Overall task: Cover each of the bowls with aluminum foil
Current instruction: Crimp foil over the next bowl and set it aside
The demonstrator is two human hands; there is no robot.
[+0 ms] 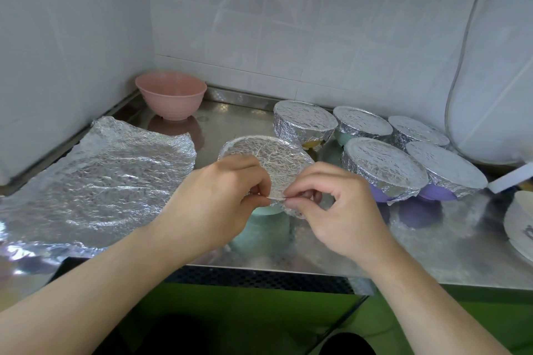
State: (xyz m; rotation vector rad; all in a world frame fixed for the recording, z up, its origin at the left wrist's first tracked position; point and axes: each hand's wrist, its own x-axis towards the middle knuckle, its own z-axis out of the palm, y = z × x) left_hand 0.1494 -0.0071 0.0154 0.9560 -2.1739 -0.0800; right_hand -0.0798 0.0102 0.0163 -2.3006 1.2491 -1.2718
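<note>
The green bowl you are working on stands near the front edge of the steel table, about mid-way across, and its top is covered by a crinkled sheet of foil pressed flat over the rim, with the edge folded down on the far side and still loose at the near side. Only the lower part of the bowl shows below the foil, between your hands. Your left hand has its fingers curled, thumb and forefinger pinching the near edge of the foil; your right hand is curled the same way and pinches the same edge just beside it, so the two sets of fingertips almost meet at the rim. To the right and farther back sit five bowls already wrapped: a yellow-bottomed one nearest the green bowl, two more behind in the far row, and two purple ones in the nearer row, all close together and partly overlapping in view. A pink bowl stands uncovered in the far left corner against the tiled wall. A large loose sheet of wrinkled foil lies flat on the left side of the table, well apart from the pink bowl.
</note>
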